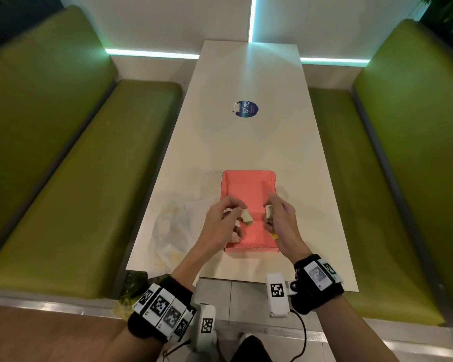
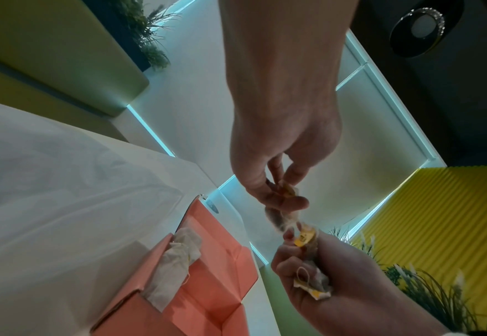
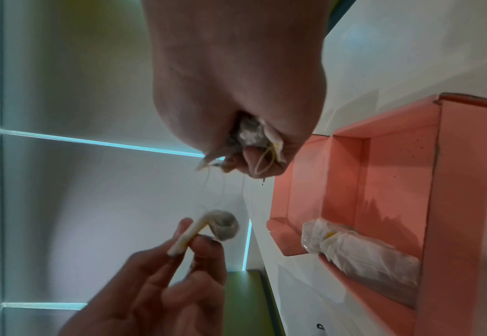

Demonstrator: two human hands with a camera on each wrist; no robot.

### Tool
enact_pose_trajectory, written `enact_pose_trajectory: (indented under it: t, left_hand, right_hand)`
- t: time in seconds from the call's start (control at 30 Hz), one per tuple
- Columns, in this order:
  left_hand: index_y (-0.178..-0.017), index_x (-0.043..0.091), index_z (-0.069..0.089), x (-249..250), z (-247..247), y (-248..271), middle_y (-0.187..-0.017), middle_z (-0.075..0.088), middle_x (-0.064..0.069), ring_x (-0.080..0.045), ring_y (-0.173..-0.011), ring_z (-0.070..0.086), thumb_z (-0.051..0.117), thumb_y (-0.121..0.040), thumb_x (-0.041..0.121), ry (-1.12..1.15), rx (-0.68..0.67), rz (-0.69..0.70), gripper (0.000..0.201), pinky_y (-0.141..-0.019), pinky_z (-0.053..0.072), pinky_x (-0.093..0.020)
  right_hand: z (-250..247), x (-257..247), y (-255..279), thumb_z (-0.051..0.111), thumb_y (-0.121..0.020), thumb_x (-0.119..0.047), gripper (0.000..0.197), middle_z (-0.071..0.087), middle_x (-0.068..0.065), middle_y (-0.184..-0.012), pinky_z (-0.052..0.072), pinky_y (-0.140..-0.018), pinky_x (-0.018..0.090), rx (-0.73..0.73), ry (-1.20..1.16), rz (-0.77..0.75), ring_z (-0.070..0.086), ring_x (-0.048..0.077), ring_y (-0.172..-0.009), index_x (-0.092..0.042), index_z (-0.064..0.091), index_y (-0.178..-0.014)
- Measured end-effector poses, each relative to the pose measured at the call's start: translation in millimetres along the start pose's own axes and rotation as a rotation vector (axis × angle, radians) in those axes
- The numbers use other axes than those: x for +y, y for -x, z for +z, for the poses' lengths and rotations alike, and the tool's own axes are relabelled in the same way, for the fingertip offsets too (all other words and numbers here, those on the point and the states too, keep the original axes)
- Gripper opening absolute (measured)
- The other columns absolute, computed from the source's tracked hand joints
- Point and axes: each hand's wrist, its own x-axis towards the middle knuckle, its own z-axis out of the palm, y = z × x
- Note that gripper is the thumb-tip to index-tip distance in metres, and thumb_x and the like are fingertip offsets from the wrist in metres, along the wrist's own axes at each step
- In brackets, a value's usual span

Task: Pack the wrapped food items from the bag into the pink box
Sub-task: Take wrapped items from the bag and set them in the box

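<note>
Two wrapped items (image 1: 247,218) pinched over pink box (image 1: 246,184), mid-frame: left hand (image 1: 220,218) grasping one, right hand (image 1: 280,218) clutching others. Strings looked tangled; risked yanking, dropping onto tabletop (image 1: 246,139). Bag (image 1: 173,231) lower left.

Both hands over the pink box (image 1: 243,189) on the table (image 1: 249,142). Left hand (image 1: 221,218) pinching a small wrapped item (image 1: 247,217); right hand (image 1: 280,218) gripping another (image 1: 269,211). Clear bag (image 1: 173,231) just left of the box. Round blue sticker (image 1: 246,109) farther up.
</note>
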Motion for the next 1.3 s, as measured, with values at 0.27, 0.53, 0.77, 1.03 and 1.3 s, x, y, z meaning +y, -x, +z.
enact_pose_trajectory:
  t: [0.27, 0.53, 0.77, 1.03, 1.3]
  left_hand:
    - [-0.094, 0.003, 0.067, 4, -15, -2, -0.078, 0.069, 0.006, -0.012, -0.075, 0.063, 0.064, -0.088, -0.004, -0.078, -0.005, 0.127, 0.01, -0.063, 0.048, -0.021]
    - [-0.09, 0.013, 0.067, 0, -24, -11, -0.099, 0.065, -0.003, -0.005, -0.085, 0.058, 0.069, -0.092, 0.017, -0.213, 0.092, 0.182, 0.004, -0.066, 0.044, -0.013]
    - [-0.091, 0.007, 0.066, 2, -27, -11, -0.083, 0.069, 0.0, -0.006, -0.07, 0.06, 0.066, -0.093, 0.011, -0.161, 0.111, 0.198, 0.004, -0.062, 0.045, -0.021]
    - [-0.09, 0.008, 0.067, 3, -26, -8, -0.078, 0.067, 0.004, -0.006, -0.068, 0.059, 0.067, -0.093, 0.01, -0.134, 0.127, 0.231, 0.004, -0.062, 0.045, -0.022]
    - [-0.089, 0.008, 0.066, 4, -35, -4, -0.08, 0.066, -0.006, -0.01, -0.068, 0.058, 0.066, -0.093, 0.009, -0.061, 0.071, 0.216, 0.005, -0.056, 0.048, -0.024]
  right_hand:
    - [-15, -1, 7, 0.06, -0.098, -0.018, 0.009, 0.043, 0.004, -0.055, 0.033, -0.049, 0.027, -0.052, 0.063, -0.112, 0.04, 0.018, -0.051, -0.01, 0.059, -0.094]
    - [-12, -15, 17, 0.063, -0.095, -0.009, 0.004, 0.06, 0.014, -0.083, 0.055, -0.053, 0.029, -0.163, 0.116, -0.178, 0.07, 0.02, -0.073, -0.007, 0.066, -0.097]
    - [-4, -25, 31, 0.062, -0.095, -0.007, 0.009, 0.051, 0.003, -0.068, 0.041, -0.047, 0.025, -0.253, 0.161, -0.266, 0.049, 0.016, -0.047, -0.005, 0.065, -0.103]
    - [6, -31, 31, 0.076, -0.086, -0.017, 0.013, 0.062, -0.004, -0.083, 0.044, -0.056, 0.024, -0.273, 0.357, -0.448, 0.054, 0.005, -0.058, -0.019, 0.071, -0.098]
    - [0, -45, 38, 0.067, -0.092, -0.013, 0.01, 0.055, -0.014, -0.053, 0.034, -0.044, 0.022, -0.354, 0.35, -0.323, 0.043, 0.008, -0.044, -0.003, 0.067, -0.09]
